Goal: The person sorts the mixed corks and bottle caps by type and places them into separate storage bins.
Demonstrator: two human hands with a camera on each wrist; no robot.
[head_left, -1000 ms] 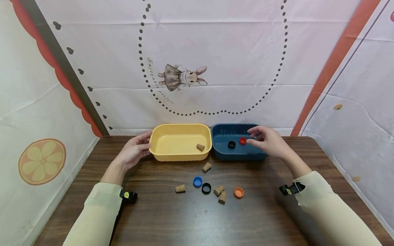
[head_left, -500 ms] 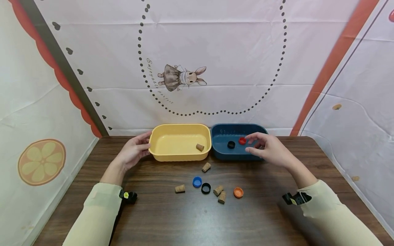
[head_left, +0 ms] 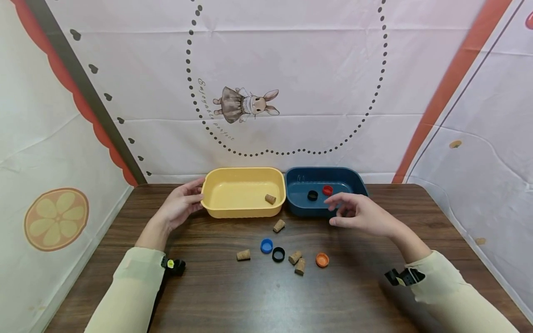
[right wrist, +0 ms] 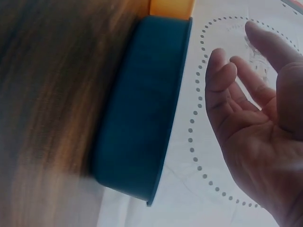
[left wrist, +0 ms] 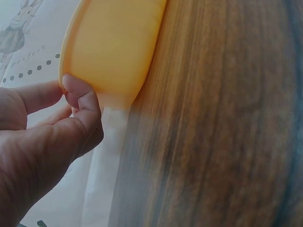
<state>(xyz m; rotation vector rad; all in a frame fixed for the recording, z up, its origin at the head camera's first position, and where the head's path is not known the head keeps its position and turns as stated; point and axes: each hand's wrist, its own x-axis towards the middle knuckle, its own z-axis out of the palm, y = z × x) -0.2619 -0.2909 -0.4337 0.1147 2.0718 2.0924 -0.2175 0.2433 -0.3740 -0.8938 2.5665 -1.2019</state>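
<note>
In the head view, the right hand (head_left: pixel 358 212) has pulled back from the red cap (head_left: pixel 327 190) and now hangs at the near side of the blue tray (head_left: pixel 300 187). The red cap stays on the tray floor beside a black cap (head_left: pixel 312 195), so placing it looks finished. The left hand (head_left: pixel 181 206) has not moved from the yellow tray (head_left: pixel 231 190), where one cork (head_left: pixel 270 199) lies. On the table (head_left: pixel 216 296) are a blue cap (head_left: pixel 266 245), a second black cap (head_left: pixel 278 255), an orange cap (head_left: pixel 322 260) and four more corks (head_left: pixel 279 225); that part seems not yet done.

In the left wrist view, thumb and fingers pinch the end of the yellow tray; its cork is not visible here.

In the right wrist view, the fingers are released and loosely bent, with nothing between them, apart from the blue tray's outer wall.
</note>
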